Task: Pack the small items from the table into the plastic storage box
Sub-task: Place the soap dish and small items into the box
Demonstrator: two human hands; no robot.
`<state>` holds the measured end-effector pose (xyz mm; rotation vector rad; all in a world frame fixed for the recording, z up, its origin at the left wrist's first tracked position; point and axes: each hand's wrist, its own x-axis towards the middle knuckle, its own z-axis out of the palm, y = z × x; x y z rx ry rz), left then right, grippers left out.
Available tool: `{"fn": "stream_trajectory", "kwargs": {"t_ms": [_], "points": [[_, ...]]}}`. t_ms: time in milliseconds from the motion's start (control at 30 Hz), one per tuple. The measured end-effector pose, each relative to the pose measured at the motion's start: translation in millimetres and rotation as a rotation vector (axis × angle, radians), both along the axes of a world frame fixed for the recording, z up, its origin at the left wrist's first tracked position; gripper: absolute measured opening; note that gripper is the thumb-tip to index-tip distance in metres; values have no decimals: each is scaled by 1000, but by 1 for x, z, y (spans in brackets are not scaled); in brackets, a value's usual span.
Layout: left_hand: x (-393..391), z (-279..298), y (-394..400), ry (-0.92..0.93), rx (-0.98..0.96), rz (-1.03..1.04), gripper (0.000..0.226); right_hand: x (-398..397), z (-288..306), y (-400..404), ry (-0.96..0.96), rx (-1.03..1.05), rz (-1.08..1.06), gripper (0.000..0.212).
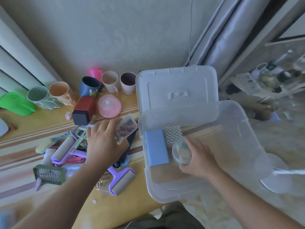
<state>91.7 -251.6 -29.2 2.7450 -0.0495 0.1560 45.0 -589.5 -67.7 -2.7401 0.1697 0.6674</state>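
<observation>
Worktop (115, 210), yellow wood with pale stripes: carries everything listed; the unpacked items lie under and around the left hand.

Storage box (231, 129), clear plastic, open: stood at the worktop's edge, around the right hand, so that items can be lowered straight in. Its white lid (176, 90) is propped beyond that hand, at the box's far rim, evidently to keep the mouth free.

Flat blue rectangular block (156, 147) and white lattice piece (172, 133): already packed, just left of and beyond the right hand, set against the box's left wall.

Clear oblong case of small dark pieces (126, 129): lifted off the heap of purple rollers and brushes, gripped at one end by the left hand (105, 142), fingers curled round it, judged next for the box.

Small round clear jar (181, 152): clasped by the right hand (198, 157) inside the box, low beside the blue block, apparently being set down.
</observation>
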Motion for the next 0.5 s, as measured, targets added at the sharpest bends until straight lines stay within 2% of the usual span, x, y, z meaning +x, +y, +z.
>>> {"fn": "stream_trajectory", "kwargs": {"t_ms": [67,133,300,433,500], "points": [[-15,22,-21,-45,-161,-25,71,-3,-13,-8,201,-112,149,108],[-28,37,-41,-72,-250,-29,73,3,-22,-6,284,-141,260,104],[-48,44,-86,-189,-275,-129,70,27,-39,4,220,-200,521,89],[-58,31,-121,-138,-253,-229,68,36,-55,-12,168,-198,652,96],[-60,22,-135,-93,-216,-267,63,39,-60,-22,183,-114,637,96]]}}
